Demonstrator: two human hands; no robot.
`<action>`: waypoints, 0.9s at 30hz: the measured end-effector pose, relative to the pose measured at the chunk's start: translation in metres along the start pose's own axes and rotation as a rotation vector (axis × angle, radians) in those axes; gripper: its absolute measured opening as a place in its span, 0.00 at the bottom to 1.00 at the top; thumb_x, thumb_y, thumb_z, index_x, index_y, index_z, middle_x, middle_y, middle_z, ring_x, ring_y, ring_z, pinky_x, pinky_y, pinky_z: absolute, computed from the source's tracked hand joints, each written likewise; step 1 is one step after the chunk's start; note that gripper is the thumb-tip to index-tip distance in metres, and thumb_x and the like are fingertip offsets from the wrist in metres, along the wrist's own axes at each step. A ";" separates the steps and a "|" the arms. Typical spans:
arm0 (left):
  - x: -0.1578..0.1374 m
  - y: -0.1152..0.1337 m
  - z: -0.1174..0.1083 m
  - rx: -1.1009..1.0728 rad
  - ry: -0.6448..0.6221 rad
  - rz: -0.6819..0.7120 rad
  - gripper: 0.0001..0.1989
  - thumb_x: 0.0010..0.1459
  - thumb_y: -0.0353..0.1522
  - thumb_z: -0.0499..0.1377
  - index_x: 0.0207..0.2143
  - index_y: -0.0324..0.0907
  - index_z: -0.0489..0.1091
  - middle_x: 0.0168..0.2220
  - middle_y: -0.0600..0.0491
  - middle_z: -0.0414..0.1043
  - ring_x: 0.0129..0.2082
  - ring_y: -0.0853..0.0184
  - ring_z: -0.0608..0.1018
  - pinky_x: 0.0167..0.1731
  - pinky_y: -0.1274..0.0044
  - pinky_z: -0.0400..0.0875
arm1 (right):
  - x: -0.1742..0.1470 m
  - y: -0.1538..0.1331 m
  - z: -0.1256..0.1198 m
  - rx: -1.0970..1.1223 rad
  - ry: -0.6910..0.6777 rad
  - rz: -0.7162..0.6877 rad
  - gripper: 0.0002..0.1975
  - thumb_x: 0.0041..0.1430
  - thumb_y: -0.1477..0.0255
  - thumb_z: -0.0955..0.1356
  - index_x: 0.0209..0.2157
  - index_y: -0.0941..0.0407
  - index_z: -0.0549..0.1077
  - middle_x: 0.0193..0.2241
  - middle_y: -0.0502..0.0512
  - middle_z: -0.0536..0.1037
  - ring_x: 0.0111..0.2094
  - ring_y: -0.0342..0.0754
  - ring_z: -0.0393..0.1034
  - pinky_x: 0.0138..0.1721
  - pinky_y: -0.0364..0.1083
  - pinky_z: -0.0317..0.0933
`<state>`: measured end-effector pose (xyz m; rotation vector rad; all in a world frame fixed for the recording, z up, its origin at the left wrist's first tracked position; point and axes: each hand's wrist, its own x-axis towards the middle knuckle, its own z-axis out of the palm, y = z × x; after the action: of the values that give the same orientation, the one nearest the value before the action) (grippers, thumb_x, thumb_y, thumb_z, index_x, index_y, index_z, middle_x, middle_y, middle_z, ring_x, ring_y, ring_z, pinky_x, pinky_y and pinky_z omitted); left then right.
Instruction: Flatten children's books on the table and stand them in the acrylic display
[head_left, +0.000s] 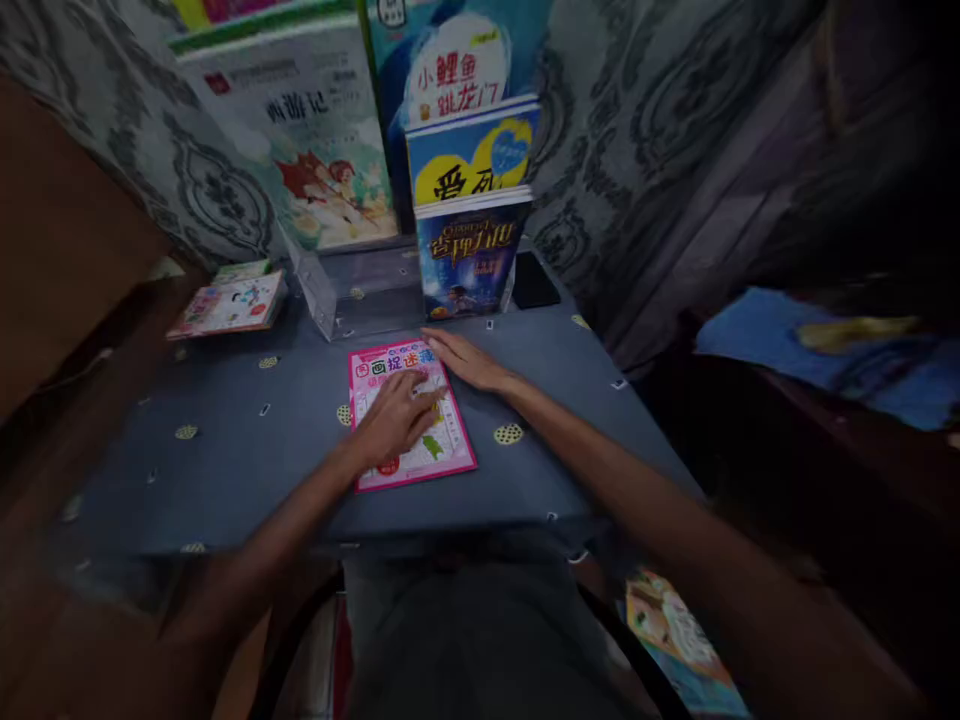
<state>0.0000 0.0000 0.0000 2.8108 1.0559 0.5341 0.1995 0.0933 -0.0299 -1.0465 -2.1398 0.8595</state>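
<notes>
1 pink bk. [433,447]: flat on table, front cover up, mid-scene; pink border, coloured Chinese title at far end, green patch on near half.

1 L. hand [397,412]: over bk.'s centre-left, covering part of cover; fingers bent, slightly apart, clamped on nothing; contact w/ cover cannot be told for sure.

1 R. hand [471,362]: at bk.'s far right corner, palm down; fingers straight, approx. together, tips at the far edge.

1 table [225,440]: under bk.; blue-grey cover w/ yellow dotted ovals & small white marks.

1 stand [319,295]: clear, just beyond bk.

1 navy bk. [474,275]: upright, far side, gold title; front of its row.

1 blue/yellow bk. [427,160]: upright, behind navy.

1 teal bk. [517,60]: behind that, red title on white patch.

1 pale bk. [315,110]: lg., upright, far left of navy; figures on cover.

1 black slab [534,280]: flat, right of navy.

1 pile of bklts. [236,303]: table's far left.

1 blue cloth [780,340]: off table, right; blurred.
</notes>
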 end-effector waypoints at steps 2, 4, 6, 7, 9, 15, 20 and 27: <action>-0.009 0.016 -0.002 -0.022 -0.032 0.035 0.19 0.70 0.36 0.50 0.57 0.41 0.72 0.53 0.40 0.67 0.57 0.54 0.67 0.57 0.58 0.67 | -0.002 0.000 0.001 -0.020 0.000 -0.004 0.28 0.73 0.56 0.53 0.66 0.54 0.61 0.65 0.58 0.67 0.66 0.52 0.59 0.68 0.58 0.48; -0.018 0.032 -0.005 -0.042 -0.058 0.069 0.19 0.69 0.36 0.51 0.58 0.45 0.71 0.54 0.42 0.66 0.57 0.55 0.67 0.57 0.58 0.67 | -0.003 0.000 0.003 -0.047 -0.005 -0.001 0.28 0.73 0.55 0.53 0.67 0.52 0.61 0.66 0.57 0.66 0.67 0.52 0.58 0.69 0.60 0.45; -0.026 0.047 -0.008 -0.062 -0.078 0.105 0.18 0.69 0.36 0.52 0.58 0.47 0.71 0.56 0.43 0.66 0.58 0.55 0.67 0.58 0.58 0.66 | -0.003 -0.001 0.004 -0.085 -0.015 0.011 0.29 0.73 0.55 0.52 0.67 0.52 0.60 0.66 0.57 0.65 0.67 0.52 0.57 0.69 0.61 0.42; -0.029 0.052 -0.009 -0.070 -0.086 0.120 0.18 0.69 0.36 0.52 0.58 0.48 0.70 0.56 0.44 0.65 0.58 0.56 0.67 0.59 0.58 0.66 | -0.003 -0.001 0.005 -0.103 -0.019 0.018 0.29 0.73 0.55 0.52 0.67 0.53 0.60 0.66 0.58 0.65 0.67 0.53 0.57 0.69 0.61 0.42; -0.034 0.061 -0.011 -0.076 -0.089 0.134 0.18 0.69 0.36 0.53 0.59 0.49 0.70 0.57 0.44 0.66 0.59 0.57 0.67 0.60 0.58 0.65 | -0.004 -0.001 0.007 -0.139 -0.020 0.029 0.29 0.73 0.55 0.51 0.67 0.54 0.60 0.66 0.59 0.65 0.67 0.53 0.58 0.69 0.61 0.42; -0.039 0.066 -0.007 -0.057 -0.065 0.096 0.17 0.69 0.35 0.53 0.58 0.48 0.70 0.58 0.44 0.67 0.61 0.57 0.68 0.62 0.56 0.63 | -0.006 0.003 0.014 -0.293 -0.026 -0.023 0.27 0.73 0.60 0.53 0.67 0.55 0.61 0.67 0.61 0.63 0.69 0.54 0.53 0.69 0.63 0.42; -0.042 0.067 -0.004 -0.063 -0.050 0.070 0.16 0.68 0.35 0.54 0.55 0.47 0.72 0.58 0.45 0.68 0.62 0.58 0.68 0.63 0.57 0.61 | -0.009 0.000 0.014 -0.395 -0.025 -0.028 0.25 0.71 0.64 0.58 0.65 0.56 0.63 0.68 0.63 0.61 0.70 0.55 0.51 0.68 0.61 0.44; -0.064 0.074 -0.014 -0.090 -0.062 0.005 0.08 0.67 0.34 0.55 0.44 0.43 0.73 0.56 0.46 0.70 0.61 0.57 0.69 0.66 0.54 0.55 | -0.025 -0.014 0.004 -0.480 0.019 -0.105 0.23 0.69 0.64 0.62 0.60 0.58 0.69 0.58 0.64 0.73 0.58 0.58 0.65 0.60 0.59 0.58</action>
<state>-0.0041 -0.0983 0.0096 2.7339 0.9871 0.4792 0.2031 0.0649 -0.0277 -1.1467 -2.4220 0.2855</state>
